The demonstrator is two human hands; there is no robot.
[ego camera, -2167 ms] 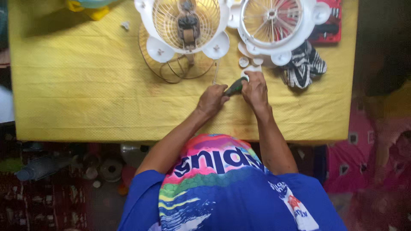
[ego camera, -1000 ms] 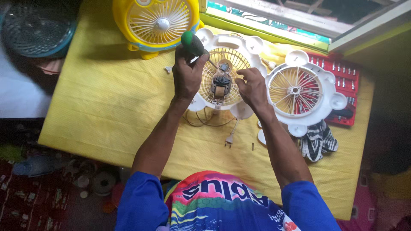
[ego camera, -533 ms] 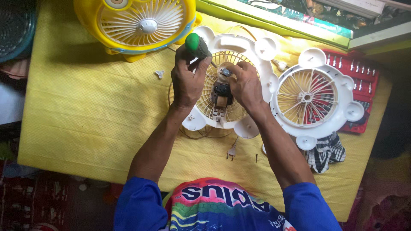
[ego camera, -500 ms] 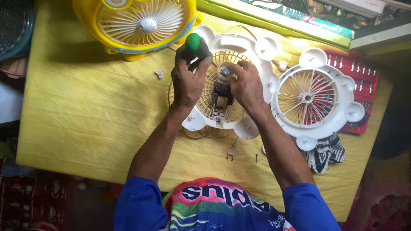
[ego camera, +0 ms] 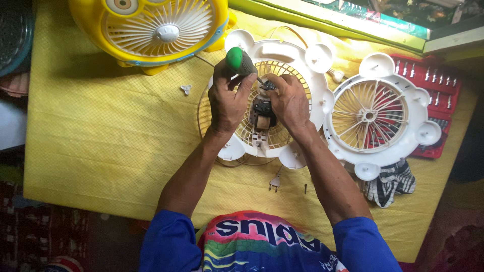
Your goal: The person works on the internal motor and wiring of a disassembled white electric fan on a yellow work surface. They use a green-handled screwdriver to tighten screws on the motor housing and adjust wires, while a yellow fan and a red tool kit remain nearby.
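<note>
From the head camera, my left hand [ego camera: 228, 103] is gripping the green-capped screwdriver [ego camera: 241, 61] over the white fan housing [ego camera: 282, 53]; my right hand [ego camera: 288, 100] is pinching its tip at the housing's centre motor [ego camera: 262, 113]. Thin plastic, probably light and brittle; I'm judging the rim safest to hold.

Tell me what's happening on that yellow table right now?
A person works on an opened white fan housing. The left hand grips a green-handled screwdriver, its tip angled toward the small motor at the centre, while the right hand rests by the motor. Another white grille lies right; a yellow fan sits behind.
</note>
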